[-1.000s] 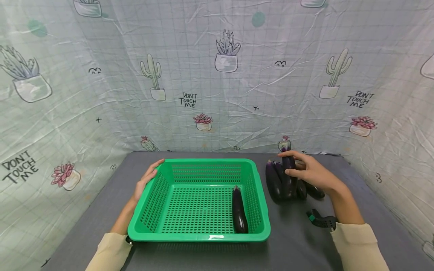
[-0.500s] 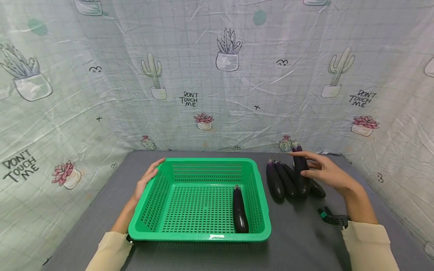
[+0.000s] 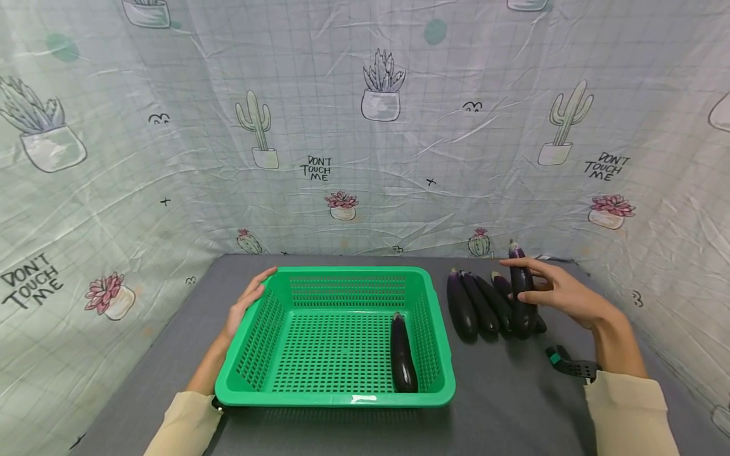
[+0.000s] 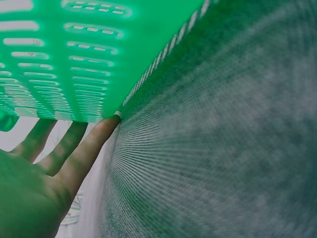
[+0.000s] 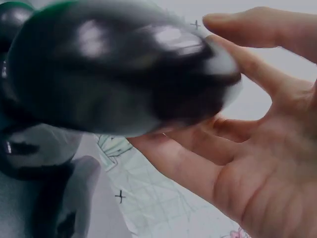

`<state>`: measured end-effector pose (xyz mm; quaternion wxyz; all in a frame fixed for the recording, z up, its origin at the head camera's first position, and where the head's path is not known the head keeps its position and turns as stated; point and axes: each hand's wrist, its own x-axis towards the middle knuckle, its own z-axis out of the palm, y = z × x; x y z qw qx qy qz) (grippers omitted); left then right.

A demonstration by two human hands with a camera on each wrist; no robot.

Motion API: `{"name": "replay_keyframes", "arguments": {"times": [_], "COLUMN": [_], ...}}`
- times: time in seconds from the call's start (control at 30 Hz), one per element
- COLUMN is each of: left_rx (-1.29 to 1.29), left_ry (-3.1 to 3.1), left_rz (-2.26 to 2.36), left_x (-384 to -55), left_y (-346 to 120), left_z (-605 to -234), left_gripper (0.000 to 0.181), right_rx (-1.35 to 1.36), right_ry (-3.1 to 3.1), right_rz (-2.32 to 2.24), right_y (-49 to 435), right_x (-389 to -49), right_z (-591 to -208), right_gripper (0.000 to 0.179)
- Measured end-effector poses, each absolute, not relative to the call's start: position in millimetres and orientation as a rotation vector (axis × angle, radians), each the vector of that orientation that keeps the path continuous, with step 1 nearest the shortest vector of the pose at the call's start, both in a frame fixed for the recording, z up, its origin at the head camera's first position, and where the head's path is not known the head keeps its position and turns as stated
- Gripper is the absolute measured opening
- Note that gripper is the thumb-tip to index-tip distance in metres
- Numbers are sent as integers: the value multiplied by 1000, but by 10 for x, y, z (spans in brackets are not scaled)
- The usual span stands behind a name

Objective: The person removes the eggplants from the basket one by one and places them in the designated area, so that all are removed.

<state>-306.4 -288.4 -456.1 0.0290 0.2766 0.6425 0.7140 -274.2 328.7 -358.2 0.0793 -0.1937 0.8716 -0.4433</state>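
Note:
My right hand (image 3: 561,292) holds a long dark purple eggplant (image 3: 523,310) between thumb and fingers. Its stem end points up and away, over the right part of a row of eggplants (image 3: 463,309) on the table. In the right wrist view, that eggplant (image 5: 114,69) fills the upper left, with the fingers (image 5: 183,163) along its side. My left hand (image 3: 242,307) rests against the left side of a green plastic basket (image 3: 336,398). The left wrist view shows its straight fingers (image 4: 81,156) touching the basket's outer wall (image 4: 84,64). One eggplant (image 3: 402,358) lies inside, along the right wall.
The basket stands on a grey tabletop (image 3: 485,405), left of the eggplant row. Behind and at the sides hangs a pale curtain (image 3: 365,145) printed with potted cacti. A black strap (image 3: 570,366) sits at the right wrist.
My right hand has moved to the right with the eggplant it holds, uncovering more of the row to its left. My left hand and the basket have stayed in place.

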Motion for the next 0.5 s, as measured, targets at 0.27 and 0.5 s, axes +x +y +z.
{"name": "replay_keyframes", "arguments": {"times": [0.27, 0.5], "left_rx": [855, 870], "left_ry": [1920, 1991], "left_rz": [2215, 2192], "left_x": [-3068, -3062], "left_y": [-2902, -2894], "left_z": [-4570, -4561], "left_gripper": [54, 54], "right_rx": [-619, -534], "right_ry": [2607, 2678], "right_rz": [-1292, -1279], "right_y": [3406, 3477], "right_x": [-2742, -2751], "right_z": [-3628, -3643], "right_gripper": [71, 64]}}
